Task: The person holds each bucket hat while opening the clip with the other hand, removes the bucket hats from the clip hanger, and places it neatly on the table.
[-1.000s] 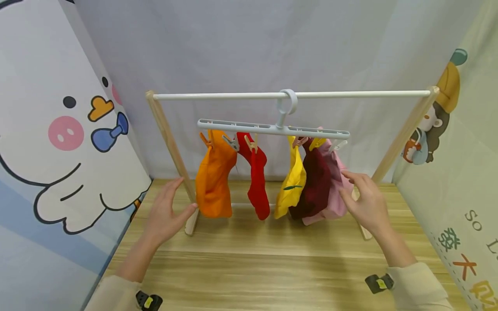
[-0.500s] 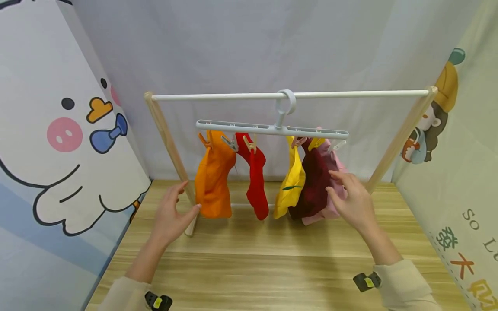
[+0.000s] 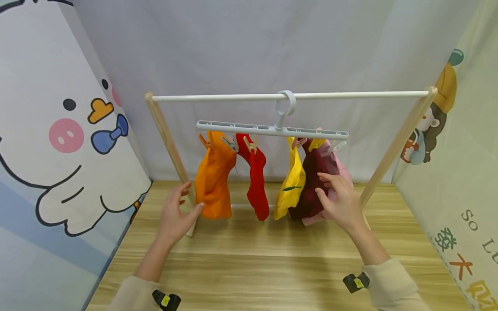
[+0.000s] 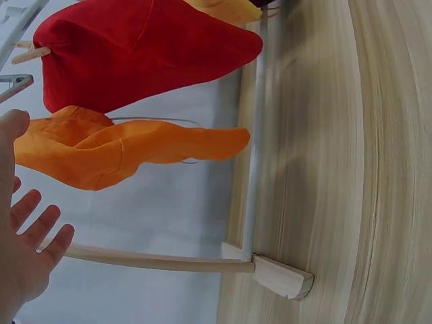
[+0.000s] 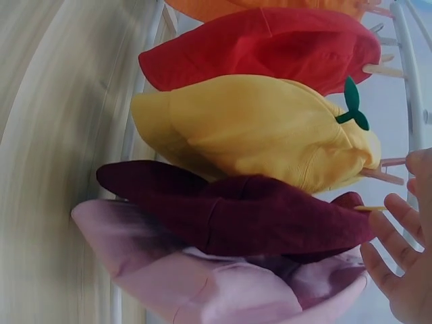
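Observation:
Several cloth hats hang in a row from clothespins under a pale grey clip hanger (image 3: 237, 126): orange (image 3: 218, 185), red (image 3: 256, 185), yellow (image 3: 291, 194) with a green leaf sprout (image 5: 352, 111), maroon (image 5: 236, 216) and pink (image 5: 229, 290). Beside the orange hat, my left hand (image 3: 175, 222) has its fingers spread and holds nothing; in the head view its thumb tip overlaps the hat's edge, and whether they touch cannot be told. My right hand (image 3: 342, 205) is loosely spread in front of the maroon and pink hats, hiding part of both. Nothing is in its fingers.
The hanger hooks over the white rod (image 3: 218, 97) of a small rack with wooden legs (image 3: 167, 138). This rack stands on a wood-grain tabletop (image 3: 249, 276). A grey-white curtain (image 3: 249, 47) closes the back, with printed panels at both sides.
My right hand has moved left, from the pink hat's outer edge to in front of the maroon hat. My left hand has shifted slightly right. The hats hang as before.

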Action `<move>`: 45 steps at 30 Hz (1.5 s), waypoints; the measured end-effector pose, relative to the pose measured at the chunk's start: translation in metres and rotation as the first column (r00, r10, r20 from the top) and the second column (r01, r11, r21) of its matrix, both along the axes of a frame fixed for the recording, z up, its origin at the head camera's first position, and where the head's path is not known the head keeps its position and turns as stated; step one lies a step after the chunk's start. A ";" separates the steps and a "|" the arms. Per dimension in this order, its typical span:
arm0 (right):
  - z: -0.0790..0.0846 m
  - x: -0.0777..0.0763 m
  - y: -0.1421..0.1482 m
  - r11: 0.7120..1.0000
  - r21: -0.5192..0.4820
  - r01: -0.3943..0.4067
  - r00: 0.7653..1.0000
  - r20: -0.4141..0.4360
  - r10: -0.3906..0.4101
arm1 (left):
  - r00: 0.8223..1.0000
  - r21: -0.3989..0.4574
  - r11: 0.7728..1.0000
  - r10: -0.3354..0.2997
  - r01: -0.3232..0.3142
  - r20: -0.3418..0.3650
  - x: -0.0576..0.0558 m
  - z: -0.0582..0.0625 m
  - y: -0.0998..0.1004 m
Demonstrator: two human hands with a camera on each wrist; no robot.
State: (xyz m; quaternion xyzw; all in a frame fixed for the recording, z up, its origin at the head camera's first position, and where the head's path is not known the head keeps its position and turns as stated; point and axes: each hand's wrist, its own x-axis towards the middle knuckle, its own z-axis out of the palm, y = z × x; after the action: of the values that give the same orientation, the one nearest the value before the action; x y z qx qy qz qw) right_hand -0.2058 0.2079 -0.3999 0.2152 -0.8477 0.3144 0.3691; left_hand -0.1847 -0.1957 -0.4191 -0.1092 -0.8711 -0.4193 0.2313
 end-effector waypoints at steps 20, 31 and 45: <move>0.015 -0.010 -0.033 0.999 -0.001 -0.041 0.995 0.089 0.041 | 0.998 0.084 0.996 0.000 -0.005 0.063 -0.008 -0.005 0.006; 0.026 -0.018 -0.050 0.996 0.019 -0.084 0.992 0.097 0.082 | 0.998 0.101 0.995 0.009 -0.015 0.061 -0.015 -0.001 0.009; 0.036 -0.027 -0.074 0.986 0.030 -0.162 0.985 0.073 0.159 | 0.998 0.103 0.995 -0.001 -0.005 0.056 -0.021 0.003 0.009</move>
State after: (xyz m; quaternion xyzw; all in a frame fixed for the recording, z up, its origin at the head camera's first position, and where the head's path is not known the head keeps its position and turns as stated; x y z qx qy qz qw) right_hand -0.2326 0.1341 -0.3636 0.2783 -0.8456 0.3351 0.3086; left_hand -0.2058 -0.1866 -0.4163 -0.0843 -0.8546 -0.4663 0.2124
